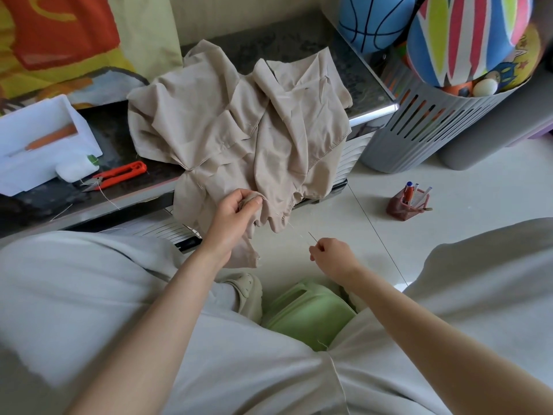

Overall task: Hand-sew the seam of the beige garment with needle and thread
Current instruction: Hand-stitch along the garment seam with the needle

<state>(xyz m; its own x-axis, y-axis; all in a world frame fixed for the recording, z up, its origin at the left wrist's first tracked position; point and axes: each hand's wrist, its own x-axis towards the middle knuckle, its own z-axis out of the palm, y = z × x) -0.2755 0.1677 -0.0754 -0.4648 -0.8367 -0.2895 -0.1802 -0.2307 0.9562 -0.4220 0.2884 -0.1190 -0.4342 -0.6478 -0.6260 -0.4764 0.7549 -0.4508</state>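
One crumpled beige cloth garment (239,121) draped over front edge of dark stone surface (119,136), bunched hem gripped in curled left hand (239,209), thin steel needle (312,236) pinched by right hand (332,256) near hem, pale thread (291,225) trailed between.

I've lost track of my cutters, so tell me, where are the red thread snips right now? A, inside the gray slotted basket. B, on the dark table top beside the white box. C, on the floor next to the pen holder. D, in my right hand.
B: the red snips lie on the dark table top beside the white box, while the left hand grips the beige garment and the right hand pinches the needle.
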